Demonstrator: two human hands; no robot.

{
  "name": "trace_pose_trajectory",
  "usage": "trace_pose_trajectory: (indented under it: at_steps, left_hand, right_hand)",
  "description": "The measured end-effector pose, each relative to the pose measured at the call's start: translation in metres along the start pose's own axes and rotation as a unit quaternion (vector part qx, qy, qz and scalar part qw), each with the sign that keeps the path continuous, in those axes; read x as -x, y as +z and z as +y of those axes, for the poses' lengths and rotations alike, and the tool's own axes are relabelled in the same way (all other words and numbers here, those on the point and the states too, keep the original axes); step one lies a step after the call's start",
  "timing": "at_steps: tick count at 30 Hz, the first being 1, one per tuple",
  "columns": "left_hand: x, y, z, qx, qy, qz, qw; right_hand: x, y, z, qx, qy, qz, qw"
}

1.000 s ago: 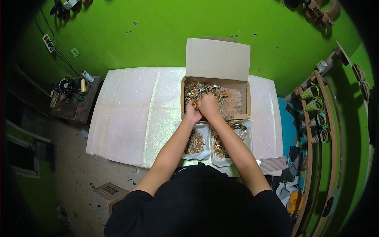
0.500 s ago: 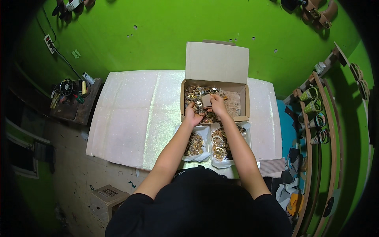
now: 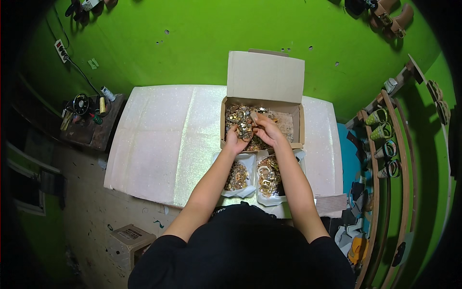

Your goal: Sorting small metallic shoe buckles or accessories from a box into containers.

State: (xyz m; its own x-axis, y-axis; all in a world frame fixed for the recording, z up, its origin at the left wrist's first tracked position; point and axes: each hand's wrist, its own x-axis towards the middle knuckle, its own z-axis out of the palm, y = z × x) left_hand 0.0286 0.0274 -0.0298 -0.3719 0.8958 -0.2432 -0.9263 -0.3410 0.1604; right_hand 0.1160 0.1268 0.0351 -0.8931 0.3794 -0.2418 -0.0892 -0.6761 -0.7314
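Note:
An open cardboard box [image 3: 223, 123] on the table holds a heap of small gold and silver metal buckles [image 3: 236, 114]. Over its near left part my left hand [image 3: 235, 141] is cupped, fingers curled around a clump of the buckles. To its right, my right hand [image 3: 268, 131] pinches a small beige piece of card [image 3: 254, 116], tilted so that little of its face shows. Closer to me stand two trays lined with white plastic: the left tray [image 3: 248, 191] holds small metal pieces, and the right tray [image 3: 269, 199] holds larger buckles, partly covered by my right forearm.
The table [image 3: 144, 139] has a pale glittery cover. A wooden rack [image 3: 378, 192] with green and patterned sandals stands at the right, with material scraps [image 3: 356, 231] beside it. A small dark table [image 3: 91, 130] with thread spools is at the left, and a carton [image 3: 130, 243] sits on the floor.
My right hand has turned the piece of card from facing up to nearly edge-on, and has shifted slightly right and nearer. My left hand stays about where it was with the buckles.

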Motion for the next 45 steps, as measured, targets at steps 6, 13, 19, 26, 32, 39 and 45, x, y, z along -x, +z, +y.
trace_pose_trajectory:
  at_steps: [6, 13, 19, 26, 32, 39, 45]
  left_hand:
    - [0.003, 0.01, -0.001, 0.023, -0.006, 0.024, 0.999]
    - [0.006, 0.015, -0.001, 0.014, 0.014, 0.03, 0.999]
    - [0.006, 0.009, -0.001, 0.004, 0.006, 0.02, 1.0]
    - [0.003, 0.009, -0.002, -0.007, 0.001, 0.003, 1.0]
    - [0.006, 0.011, -0.001, 0.012, 0.004, 0.02, 1.0]
    - [0.011, 0.016, -0.002, 0.019, 0.018, 0.015, 1.0]
    - [0.01, 0.014, -0.001, 0.033, 0.024, 0.02, 0.999]
  right_hand:
    - [0.005, -0.006, -0.002, 0.083, 0.007, 0.083, 0.993]
    - [0.016, -0.005, -0.001, -0.044, -0.013, 0.14, 0.989]
    - [0.028, -0.001, -0.006, 0.17, -0.035, 0.107, 0.979]
    - [0.031, -0.023, 0.002, 0.022, -0.029, 0.125, 0.991]
    - [0.038, -0.041, 0.0, 0.197, -0.058, 0.098, 0.974]
    - [0.049, -0.029, -0.006, 0.002, -0.052, 0.115, 0.992]
    - [0.05, -0.034, -0.006, 0.164, -0.095, 0.105, 0.976]
